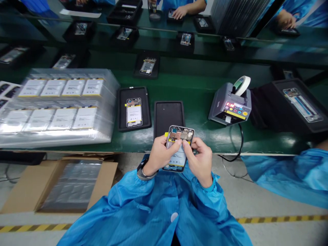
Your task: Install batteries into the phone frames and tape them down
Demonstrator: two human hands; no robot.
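Observation:
Both my hands hold an opened phone body (180,136) with a white battery and exposed circuit board, just above the near edge of the green conveyor belt (200,102). My left hand (160,153) wraps its left side, thumb across the battery. My right hand (200,159) grips the right side, its fingers pinched on the battery's upper right corner. Right behind the phone lies an empty black tray (169,114). Another black tray (133,108) to its left carries a phone body with a battery.
Stacked clear trays of white batteries (57,106) fill the left of the belt. A tape dispenser (230,104) with a white roll stands at right, beside a black tray (294,106). An open cardboard box (64,184) sits below. Co-workers' hands and blue sleeves (287,174) appear nearby.

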